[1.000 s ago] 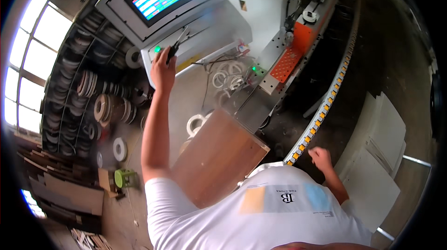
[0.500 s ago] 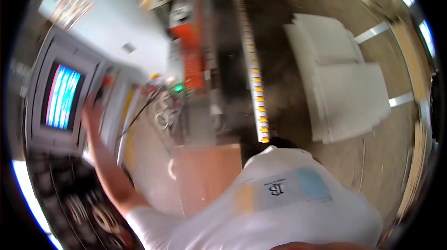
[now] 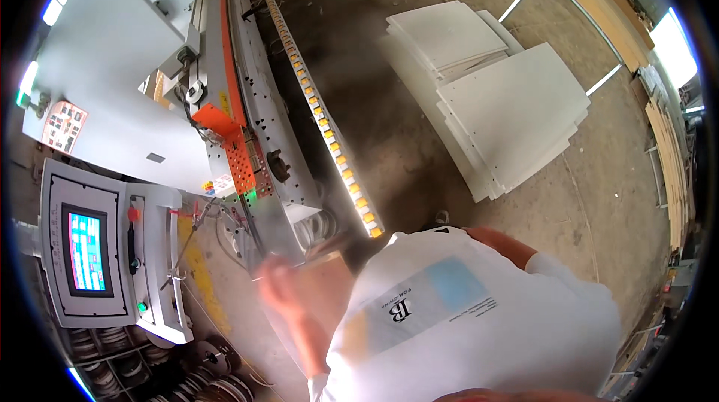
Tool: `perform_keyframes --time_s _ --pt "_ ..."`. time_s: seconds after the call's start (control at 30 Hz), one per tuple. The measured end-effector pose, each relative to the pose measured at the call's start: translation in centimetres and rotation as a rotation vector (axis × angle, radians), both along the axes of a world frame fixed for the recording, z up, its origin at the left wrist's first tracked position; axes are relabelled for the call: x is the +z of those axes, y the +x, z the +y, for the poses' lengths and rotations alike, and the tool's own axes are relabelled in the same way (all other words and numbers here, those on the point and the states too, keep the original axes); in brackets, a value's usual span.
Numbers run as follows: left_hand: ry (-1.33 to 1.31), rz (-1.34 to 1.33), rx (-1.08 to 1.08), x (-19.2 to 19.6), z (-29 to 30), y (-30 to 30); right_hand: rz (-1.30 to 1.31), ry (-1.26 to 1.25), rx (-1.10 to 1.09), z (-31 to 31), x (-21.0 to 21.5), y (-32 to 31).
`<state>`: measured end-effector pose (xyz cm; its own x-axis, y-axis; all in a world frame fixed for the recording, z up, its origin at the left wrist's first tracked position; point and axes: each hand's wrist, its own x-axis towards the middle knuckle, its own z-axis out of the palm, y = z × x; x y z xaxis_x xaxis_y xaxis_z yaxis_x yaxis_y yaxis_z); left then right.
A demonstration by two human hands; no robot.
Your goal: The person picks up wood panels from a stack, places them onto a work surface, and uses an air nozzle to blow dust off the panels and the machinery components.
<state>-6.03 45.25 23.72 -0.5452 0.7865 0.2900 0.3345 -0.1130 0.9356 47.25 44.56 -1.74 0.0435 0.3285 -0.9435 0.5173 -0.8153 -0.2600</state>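
My left hand (image 3: 281, 286) is smeared by motion, so its fingers cannot be read. It hangs over or beside a brown board-like surface (image 3: 326, 275) in front of me, and whether it touches that is unclear. To its left stands a grey control panel (image 3: 82, 200) with a lit screen (image 3: 88, 252), a red knob and a green button. My right forearm (image 3: 502, 245) bends behind the white shirt, which hides the hand.
A long machine (image 3: 262, 117) with an orange perforated guard (image 3: 240, 166) runs ahead, beside a rail of yellow rollers (image 3: 329, 136). White panels (image 3: 517, 110) are stacked at right. Rolls of edging (image 3: 213, 357) sit at lower left; a metal frame (image 3: 603, 80) stands far right.
My left hand has left the control panel's side and come down toward the brown surface. The view has swung, so the machine and panel stack sit farther left. My right forearm shows now.
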Motion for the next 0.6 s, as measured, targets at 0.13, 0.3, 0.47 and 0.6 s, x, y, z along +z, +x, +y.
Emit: perform_keyframes --time_s 0.13,0.3,0.47,0.6 --pt "-0.541 -0.253 -0.434 -7.2 -1.1 9.7 0.024 0.060 0.061 -1.8 -1.0 4.3" --pt "-0.682 0.127 -0.430 -15.5 -7.2 12.1 0.110 -0.021 0.047 -3.6 9.8 6.4" --pt "-0.876 0.194 -0.293 -16.2 -9.2 11.4 0.190 -0.063 0.008 -7.6 9.5 12.8" --pt "-0.969 0.253 -0.212 -15.6 -9.8 11.1 0.228 -0.099 -0.050 -10.6 5.9 17.4"
